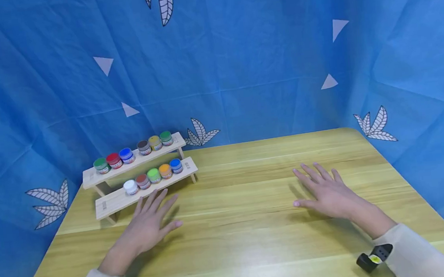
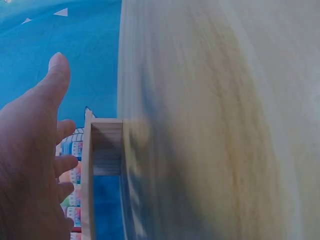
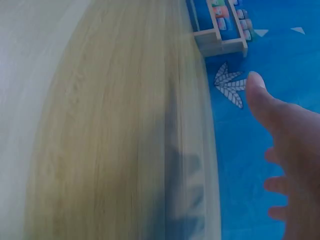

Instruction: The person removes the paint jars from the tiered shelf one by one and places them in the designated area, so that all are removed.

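- Print on the paint jars (image 1: 154,175) is too small to read; in the left wrist view the left hand (image 1: 146,228) hides some of them, and both sleeves (image 1: 419,251) are cut off by the head view's lower edge.
- Left of centre, two pale plank stands (image 1: 109,205) of flat wood bear eleven round jars: six above, five below.
- Left fingers spread, holding nothing, beside the lower plank; contact is unclear.
- Right hand (image 1: 329,195), right of centre: fingers spread, empty, over the wood-grained counter (image 1: 246,225).
- Creased blue cloth (image 1: 255,64) fills the top.
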Demonstrator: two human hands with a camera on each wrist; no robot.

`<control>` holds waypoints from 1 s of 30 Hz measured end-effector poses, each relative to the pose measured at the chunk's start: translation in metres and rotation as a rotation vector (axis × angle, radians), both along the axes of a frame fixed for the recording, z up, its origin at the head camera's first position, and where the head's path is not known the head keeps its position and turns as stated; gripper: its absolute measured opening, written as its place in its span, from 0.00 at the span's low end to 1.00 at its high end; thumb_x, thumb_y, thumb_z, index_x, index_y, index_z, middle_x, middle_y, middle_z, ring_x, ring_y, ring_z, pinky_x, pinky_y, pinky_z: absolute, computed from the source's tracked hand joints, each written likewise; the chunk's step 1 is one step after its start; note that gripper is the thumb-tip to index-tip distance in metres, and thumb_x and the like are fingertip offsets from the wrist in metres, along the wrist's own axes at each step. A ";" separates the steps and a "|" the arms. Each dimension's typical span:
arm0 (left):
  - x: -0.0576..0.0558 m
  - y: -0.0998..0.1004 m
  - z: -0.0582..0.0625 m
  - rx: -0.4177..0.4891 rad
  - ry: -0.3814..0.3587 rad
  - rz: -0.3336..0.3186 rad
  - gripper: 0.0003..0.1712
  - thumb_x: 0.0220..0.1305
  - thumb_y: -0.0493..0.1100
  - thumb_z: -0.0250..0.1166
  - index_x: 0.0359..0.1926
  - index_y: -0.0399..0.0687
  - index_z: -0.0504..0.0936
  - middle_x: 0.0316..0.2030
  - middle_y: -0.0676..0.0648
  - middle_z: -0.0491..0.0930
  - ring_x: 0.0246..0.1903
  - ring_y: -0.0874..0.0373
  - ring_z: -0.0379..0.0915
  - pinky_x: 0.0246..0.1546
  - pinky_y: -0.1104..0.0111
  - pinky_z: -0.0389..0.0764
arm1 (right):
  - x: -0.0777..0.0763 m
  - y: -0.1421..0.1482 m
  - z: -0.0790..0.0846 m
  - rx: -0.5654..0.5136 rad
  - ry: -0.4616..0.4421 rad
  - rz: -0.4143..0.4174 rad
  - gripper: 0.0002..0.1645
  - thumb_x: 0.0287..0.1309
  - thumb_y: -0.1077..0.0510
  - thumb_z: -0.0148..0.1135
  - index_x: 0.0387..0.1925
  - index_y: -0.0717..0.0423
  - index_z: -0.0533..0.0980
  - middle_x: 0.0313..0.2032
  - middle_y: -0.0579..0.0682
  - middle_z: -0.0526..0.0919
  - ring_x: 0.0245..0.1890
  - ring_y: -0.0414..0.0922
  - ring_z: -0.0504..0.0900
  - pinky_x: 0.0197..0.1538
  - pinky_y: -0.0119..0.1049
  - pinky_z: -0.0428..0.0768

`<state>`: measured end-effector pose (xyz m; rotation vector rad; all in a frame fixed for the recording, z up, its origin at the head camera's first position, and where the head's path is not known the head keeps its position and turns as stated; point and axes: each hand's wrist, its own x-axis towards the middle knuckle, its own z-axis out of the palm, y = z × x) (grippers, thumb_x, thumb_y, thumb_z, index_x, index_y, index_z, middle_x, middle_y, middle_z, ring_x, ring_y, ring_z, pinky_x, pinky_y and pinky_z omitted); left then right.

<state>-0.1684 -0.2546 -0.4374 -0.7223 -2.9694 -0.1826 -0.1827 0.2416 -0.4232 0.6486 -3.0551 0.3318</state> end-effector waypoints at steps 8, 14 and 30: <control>0.007 -0.009 0.009 0.030 0.059 -0.043 0.44 0.67 0.70 0.52 0.74 0.52 0.61 0.73 0.39 0.55 0.71 0.37 0.47 0.70 0.41 0.46 | -0.005 -0.024 0.010 -0.113 0.241 0.093 0.47 0.61 0.32 0.59 0.71 0.57 0.64 0.66 0.60 0.67 0.66 0.62 0.63 0.65 0.65 0.60; 0.014 -0.024 0.014 0.085 0.169 -0.063 0.40 0.63 0.66 0.61 0.67 0.48 0.72 0.67 0.40 0.67 0.67 0.38 0.57 0.67 0.43 0.56 | -0.016 -0.053 0.017 -0.176 0.249 0.129 0.41 0.61 0.34 0.60 0.66 0.56 0.70 0.61 0.57 0.75 0.62 0.58 0.71 0.64 0.59 0.67; 0.019 -0.072 0.012 0.148 0.263 0.071 0.36 0.61 0.60 0.67 0.63 0.43 0.74 0.61 0.36 0.71 0.63 0.35 0.61 0.60 0.40 0.63 | -0.054 -0.122 0.007 -0.298 0.157 0.182 0.36 0.66 0.35 0.56 0.64 0.53 0.73 0.61 0.53 0.76 0.63 0.53 0.71 0.66 0.52 0.68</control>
